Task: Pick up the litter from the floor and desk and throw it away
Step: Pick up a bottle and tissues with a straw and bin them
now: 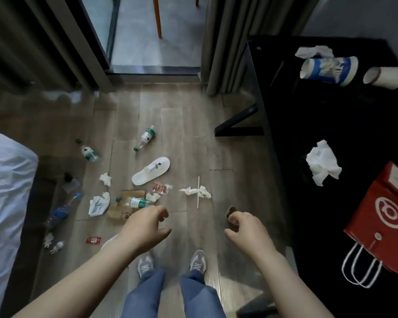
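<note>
Left hand (145,223) empty, fingers loosely curled. Right hand (246,228) curled too, dark bit (230,212) at its fingertips, can't tell if held. Litter all over floor (193,134): bottle (138,202) and tissue (194,191) nearest, crumpled tissue (323,165) on desk (331,115). Imo crouch low, grab bottle first, bunch tissues after.

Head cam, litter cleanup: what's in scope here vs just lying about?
Job: bottles, floor tissues, straw, red wrapper, paper cups, desk tissue.
Lying about: red bag, bed, curtain, slipper (arguably).
</note>
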Available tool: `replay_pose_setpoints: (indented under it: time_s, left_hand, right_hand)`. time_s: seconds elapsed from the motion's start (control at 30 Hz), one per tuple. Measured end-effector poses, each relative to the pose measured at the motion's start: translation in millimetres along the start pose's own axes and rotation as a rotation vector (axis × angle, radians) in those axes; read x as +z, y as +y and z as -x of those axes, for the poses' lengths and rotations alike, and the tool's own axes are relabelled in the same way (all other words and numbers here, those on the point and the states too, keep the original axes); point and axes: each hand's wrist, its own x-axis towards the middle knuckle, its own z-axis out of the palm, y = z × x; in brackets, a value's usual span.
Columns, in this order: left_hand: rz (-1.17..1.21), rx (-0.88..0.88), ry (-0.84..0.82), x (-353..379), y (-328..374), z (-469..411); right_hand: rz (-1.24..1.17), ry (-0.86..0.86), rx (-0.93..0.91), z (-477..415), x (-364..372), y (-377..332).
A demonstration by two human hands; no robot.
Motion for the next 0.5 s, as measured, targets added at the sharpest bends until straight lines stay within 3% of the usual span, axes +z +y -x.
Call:
replay_pose_setpoints:
  time_s: [0.23, 0.5]
  left_hand:
    - [-0.017, 0.001, -0.035, 60, -53, -108]
    - [-0.032, 0.041, -0.061, 183, -127, -245]
  right_hand:
    - [-0.044, 0.000, 0.043, -100, 76, 24]
    - [-0.028, 0.021, 0.058, -249, 194, 71]
